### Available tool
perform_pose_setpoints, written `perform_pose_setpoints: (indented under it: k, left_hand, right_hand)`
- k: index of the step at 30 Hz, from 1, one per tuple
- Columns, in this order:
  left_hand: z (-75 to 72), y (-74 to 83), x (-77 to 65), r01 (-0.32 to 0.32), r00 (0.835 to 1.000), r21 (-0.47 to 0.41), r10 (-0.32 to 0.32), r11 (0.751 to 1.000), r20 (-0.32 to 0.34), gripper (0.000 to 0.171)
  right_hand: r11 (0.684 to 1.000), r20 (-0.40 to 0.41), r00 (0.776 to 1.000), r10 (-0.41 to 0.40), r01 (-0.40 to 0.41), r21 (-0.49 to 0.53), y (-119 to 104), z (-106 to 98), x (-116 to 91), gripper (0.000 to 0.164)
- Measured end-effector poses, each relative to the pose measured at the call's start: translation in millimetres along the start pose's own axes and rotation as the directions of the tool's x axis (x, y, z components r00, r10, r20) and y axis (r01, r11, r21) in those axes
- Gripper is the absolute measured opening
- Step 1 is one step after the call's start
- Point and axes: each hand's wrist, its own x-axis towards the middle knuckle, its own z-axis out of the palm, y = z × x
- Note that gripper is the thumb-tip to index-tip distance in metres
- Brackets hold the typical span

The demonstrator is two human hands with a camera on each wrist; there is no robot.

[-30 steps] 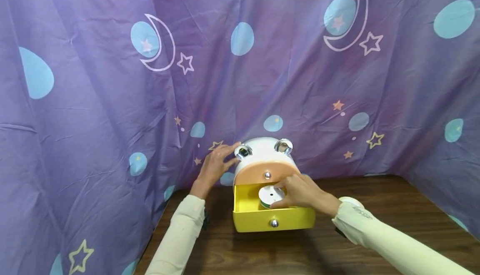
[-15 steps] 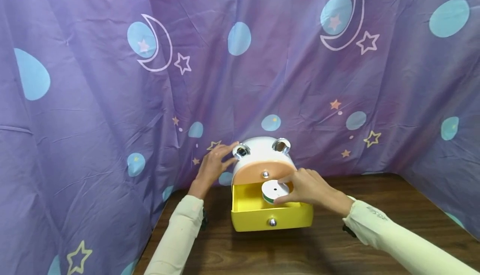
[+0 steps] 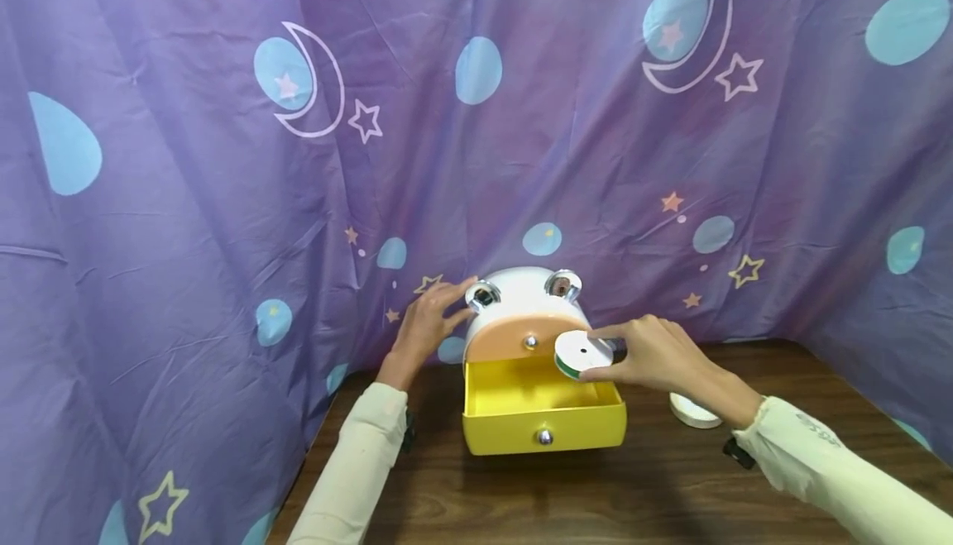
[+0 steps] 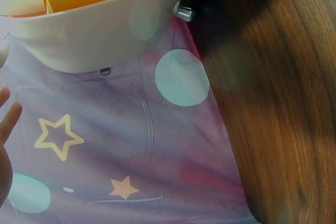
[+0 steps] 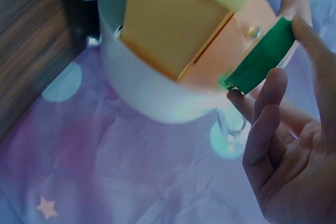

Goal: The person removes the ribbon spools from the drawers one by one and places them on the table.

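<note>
My right hand (image 3: 658, 356) pinches a ribbon spool (image 3: 577, 352), white on its flat face, by its edge between thumb and fingers. Green ribbon (image 5: 265, 56) wound on it shows in the right wrist view. The spool is in the air at the right of a small frog-shaped drawer box (image 3: 521, 293), above its pulled-out yellow drawer (image 3: 543, 433). My left hand (image 3: 428, 322) is at the box's upper left, thumb and fingertips against the silver-rimmed eye (image 3: 483, 295), fingers fairly straight. Only some of its fingers (image 4: 9, 121) show in the left wrist view.
A white round roll (image 3: 695, 411) lies on the dark wooden table (image 3: 521, 504), right of the box and near my right forearm. An upper peach drawer (image 3: 499, 345) with a silver knob is closed. Purple patterned cloth (image 3: 417, 156) hangs behind the table.
My right hand has lifted the spool up and rightward out of the yellow drawer. The white roll on the table has come into fuller view. My left hand stays at the box.
</note>
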Motion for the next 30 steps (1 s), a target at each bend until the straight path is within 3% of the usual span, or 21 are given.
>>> perform_pose_setpoints:
  k: [13, 30]
  left_hand:
    - [-0.6, -0.5, 1.6, 0.017, 1.0, 0.0, -0.017, 1.0, 0.013, 0.062]
    - [-2.7, 2.1, 1.8, 0.075, 0.995, 0.003, -0.075, 0.997, 0.058, 0.059]
  right_hand:
    - [0.989, 0.027, 0.99, 0.141, -0.14, -0.048, 62.8, -17.7, -29.6, 0.08]
    - [0.97, 0.048, 0.971, 0.233, -0.228, -0.086, 108.2, -19.5, -66.1, 0.076]
